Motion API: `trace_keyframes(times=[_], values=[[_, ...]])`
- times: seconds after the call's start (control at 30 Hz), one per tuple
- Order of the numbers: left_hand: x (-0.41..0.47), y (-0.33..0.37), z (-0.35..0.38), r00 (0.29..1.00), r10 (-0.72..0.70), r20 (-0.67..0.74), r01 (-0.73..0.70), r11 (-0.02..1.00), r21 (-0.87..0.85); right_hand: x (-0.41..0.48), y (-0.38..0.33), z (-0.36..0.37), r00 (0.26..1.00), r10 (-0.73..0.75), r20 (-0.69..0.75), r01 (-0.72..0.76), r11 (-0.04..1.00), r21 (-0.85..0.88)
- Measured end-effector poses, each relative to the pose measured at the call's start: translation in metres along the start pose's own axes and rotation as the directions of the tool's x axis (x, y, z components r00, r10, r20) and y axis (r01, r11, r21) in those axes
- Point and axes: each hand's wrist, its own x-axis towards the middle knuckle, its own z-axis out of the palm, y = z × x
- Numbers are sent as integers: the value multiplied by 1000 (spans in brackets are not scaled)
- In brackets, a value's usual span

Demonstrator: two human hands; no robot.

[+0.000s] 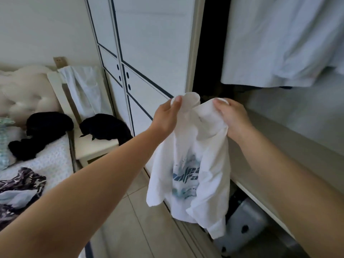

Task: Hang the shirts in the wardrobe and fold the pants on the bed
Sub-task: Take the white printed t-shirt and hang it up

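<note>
Left hand [168, 116] and right hand [234, 118] each pinch the top edge of the white printed shirt [188, 175], held apart so it drapes open, probably to find the neck for a hanger; none is in view. It hangs at the open wardrobe [152, 34], below a pale hung garment [279, 43]. Bed [55, 157] at left carries a black garment [44, 127], likely pants, unfolded.

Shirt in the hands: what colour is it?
The shirt is white with a blue print; head view.
</note>
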Motion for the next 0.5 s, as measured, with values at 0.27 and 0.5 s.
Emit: trace_keyframes(times=[0.27, 0.5], values=[[19, 76, 55, 987, 159, -5, -158, 976, -150, 8, -66, -56, 988, -90, -129, 107, 985, 135], [47, 153, 100, 907, 406, 112, -368, 892, -261, 27, -150, -77, 946, -254, -202, 284, 949, 138]])
